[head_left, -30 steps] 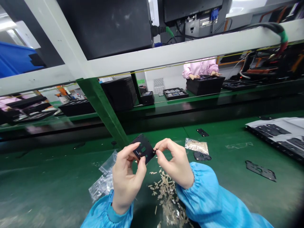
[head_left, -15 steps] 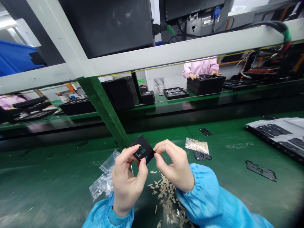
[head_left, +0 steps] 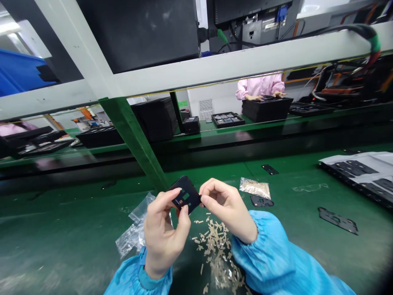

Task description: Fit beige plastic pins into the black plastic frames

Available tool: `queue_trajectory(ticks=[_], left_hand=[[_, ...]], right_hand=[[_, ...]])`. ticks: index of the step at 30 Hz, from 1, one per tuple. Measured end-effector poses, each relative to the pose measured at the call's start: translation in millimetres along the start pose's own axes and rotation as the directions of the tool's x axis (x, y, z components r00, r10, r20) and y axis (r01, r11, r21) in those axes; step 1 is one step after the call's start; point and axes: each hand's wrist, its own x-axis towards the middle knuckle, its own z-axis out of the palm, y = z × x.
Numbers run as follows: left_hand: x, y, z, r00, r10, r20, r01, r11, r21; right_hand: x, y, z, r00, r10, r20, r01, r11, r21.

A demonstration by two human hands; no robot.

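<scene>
A thin black plastic plate [head_left: 186, 194] with several rectangular cutouts is tilted above the bench. My left hand [head_left: 166, 229] grips it by the edges between thumb and fingers. At the plate's right corner, my right hand [head_left: 225, 205] is closed in a pinch. A small dark bit shows at those fingertips; whether it is part of the plate or a separate piece, I cannot tell. Below lies a scatter of small beige pieces [head_left: 216, 241], several of them under the right wrist. Crumpled clear plastic bags [head_left: 135, 231] lie left of my left hand.
A clear bag of beige pieces [head_left: 254, 188] rests partly over a black plate [head_left: 262, 201]. Another black plate [head_left: 337, 220] lies to the right, near a tray of plates [head_left: 356, 180]. A green post [head_left: 132, 143] rises ahead. Beyond the ledge, a person in pink [head_left: 260, 87] handles stacked trays [head_left: 267, 110].
My right hand has shifted slightly right and its fingers have turned a little at the plate's corner. The plate and left hand stay nearly in place. More beige pieces show beside the right wrist.
</scene>
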Motion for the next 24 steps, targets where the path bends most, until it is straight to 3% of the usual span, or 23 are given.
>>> queue_trajectory(ticks=[15, 24], left_hand=[[2.9, 2.5, -4.9, 0.993, -0.114, 0.011, 0.115, 0.988, -0.106], [-2.8, 0.6, -3.0, 0.976, -0.215, -0.044, 0.201, 0.955, -0.218]], right_hand=[[-2.7, -3.2, 0.2, 0.998, -0.060, 0.005, 0.060, 0.996, -0.064], [-7.3, -6.2, 5.2, 0.996, -0.077, -0.039, 0.076, 0.997, -0.018]])
